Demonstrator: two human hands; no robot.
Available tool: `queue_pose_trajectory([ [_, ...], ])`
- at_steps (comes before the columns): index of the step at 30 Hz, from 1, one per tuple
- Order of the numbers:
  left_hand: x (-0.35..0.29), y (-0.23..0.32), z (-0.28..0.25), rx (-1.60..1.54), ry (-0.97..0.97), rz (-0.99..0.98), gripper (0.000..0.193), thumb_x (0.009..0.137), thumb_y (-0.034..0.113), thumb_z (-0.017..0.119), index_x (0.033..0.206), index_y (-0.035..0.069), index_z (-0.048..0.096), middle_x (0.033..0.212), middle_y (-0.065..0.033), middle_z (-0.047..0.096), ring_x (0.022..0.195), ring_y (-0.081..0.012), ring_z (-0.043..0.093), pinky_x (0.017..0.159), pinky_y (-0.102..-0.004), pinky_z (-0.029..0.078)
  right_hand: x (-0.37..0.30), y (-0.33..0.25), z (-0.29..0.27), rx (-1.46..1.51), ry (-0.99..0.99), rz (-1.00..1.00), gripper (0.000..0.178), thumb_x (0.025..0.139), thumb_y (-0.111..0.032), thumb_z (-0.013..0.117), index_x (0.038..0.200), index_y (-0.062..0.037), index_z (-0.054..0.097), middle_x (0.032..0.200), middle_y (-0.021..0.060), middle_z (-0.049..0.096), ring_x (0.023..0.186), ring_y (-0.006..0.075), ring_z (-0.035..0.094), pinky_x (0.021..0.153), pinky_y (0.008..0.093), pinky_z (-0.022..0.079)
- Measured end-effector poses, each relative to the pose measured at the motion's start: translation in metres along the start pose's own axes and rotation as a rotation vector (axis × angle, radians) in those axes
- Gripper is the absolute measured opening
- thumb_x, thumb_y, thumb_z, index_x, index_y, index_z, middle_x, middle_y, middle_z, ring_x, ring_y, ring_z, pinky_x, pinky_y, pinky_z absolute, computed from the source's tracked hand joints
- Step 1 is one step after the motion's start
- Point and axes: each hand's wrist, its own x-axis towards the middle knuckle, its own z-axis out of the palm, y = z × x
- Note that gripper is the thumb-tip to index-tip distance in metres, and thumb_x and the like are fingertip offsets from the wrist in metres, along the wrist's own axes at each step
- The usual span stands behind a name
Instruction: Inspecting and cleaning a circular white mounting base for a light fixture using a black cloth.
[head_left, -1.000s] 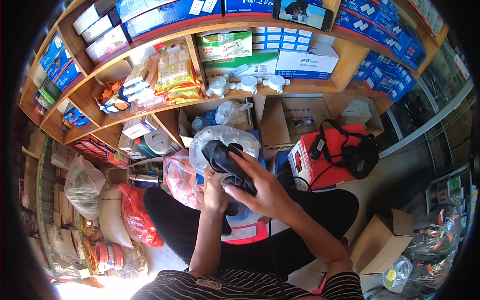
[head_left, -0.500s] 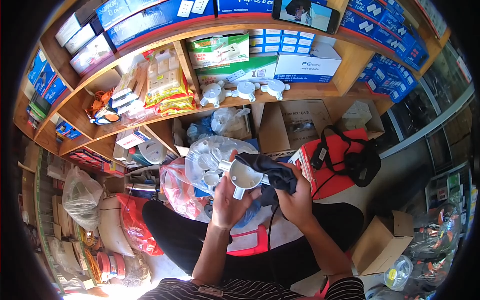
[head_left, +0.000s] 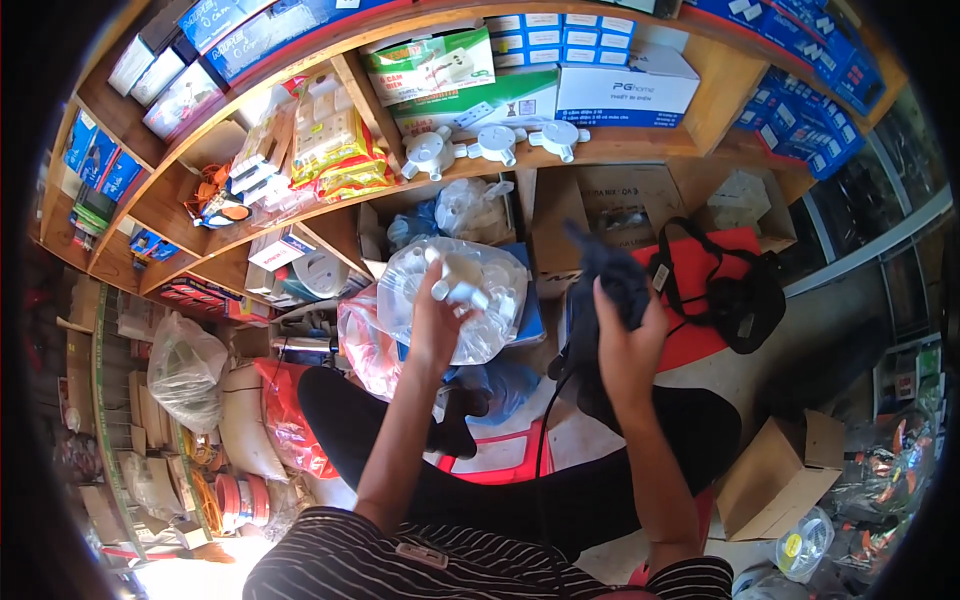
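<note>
In my left hand (head_left: 437, 318) is a white round conduit junction box (head_left: 463, 281) with short pipe spouts, gripped by the fingers and slightly blurred. It is over a clear plastic bag (head_left: 400, 285) that has more white fittings in it. My right hand (head_left: 634, 335) is closed round a crumpled black cloth (head_left: 612, 272), held apart from the box and well to its right. Three similar white junction boxes (head_left: 496, 145) stand in a row on the edge of the wooden shelf (head_left: 640, 150) ahead.
Cardboard cartons (head_left: 570, 215) sit below the shelf. A red box (head_left: 690, 335) with a black strapped item (head_left: 745, 305) on it lies to the right. An opened carton (head_left: 770, 490) is at lower right. A red stool (head_left: 500, 457) stands between my legs, near a black cable (head_left: 545, 430).
My left hand has carried the junction box away from the cloth, up and over the plastic bag. My right hand has moved right with the cloth. The view has shifted slightly.
</note>
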Motion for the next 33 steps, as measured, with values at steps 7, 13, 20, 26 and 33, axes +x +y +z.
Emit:
queue_pose_trajectory([
  [7,0.167,0.061,0.080,1.390,0.061,0.761,0.064,0.084,0.056,0.072,0.115,0.000,0.070,0.107,-0.0240,0.072,0.099,-0.0337,0.071,0.086,-0.0445,0.055,0.019,-0.023,-0.033,0.175,0.131,-0.009,0.017,0.097,-0.004,0.065,0.111,0.0053,0.067,0.102,0.0023,0.071,0.093,0.0080,0.061,0.086,0.0233,0.047],
  [13,0.225,0.073,0.130,1.925,0.188,0.963,0.049,0.082,0.052,0.073,0.106,0.010,0.077,0.113,-0.0188,0.069,0.106,-0.0377,0.067,0.091,-0.0491,0.053,0.022,-0.031,-0.044,0.186,0.133,-0.067,0.021,0.097,-0.004,0.064,0.114,0.0065,0.069,0.112,0.0041,0.071,0.103,0.0098,0.061,0.096,0.0249,0.045],
  [20,0.204,0.065,0.130,1.903,0.179,1.324,0.026,0.092,0.032,0.064,0.098,0.010,0.075,0.130,-0.0099,0.057,0.122,-0.0290,0.051,0.098,-0.0489,0.041,0.016,-0.028,-0.054,0.132,0.171,-0.033,0.028,0.099,-0.010,0.066,0.119,0.0092,0.061,0.120,0.0082,0.064,0.100,0.0111,0.060,0.089,0.0251,0.046],
  [26,0.077,0.063,0.092,1.184,0.005,1.086,0.020,0.094,0.021,0.066,0.096,0.001,0.070,0.098,-0.0153,0.066,0.088,-0.0337,0.065,0.080,-0.0450,0.050,0.010,-0.043,-0.073,0.311,0.096,0.146,0.038,0.104,-0.025,0.059,0.130,0.0027,0.058,0.125,0.0096,0.063,0.108,0.0169,0.063,0.096,0.0314,0.049],
  [33,0.039,-0.013,-0.121,1.376,0.207,0.422,0.022,0.090,0.020,0.063,0.092,0.000,0.073,0.089,-0.0199,0.074,0.086,-0.0374,0.073,0.079,-0.0447,0.057,0.012,-0.063,-0.081,1.050,-0.091,0.349,0.050,0.105,-0.040,0.051,0.141,-0.0055,0.053,0.137,0.0112,0.061,0.121,0.0267,0.062,0.109,0.0436,0.047],
])
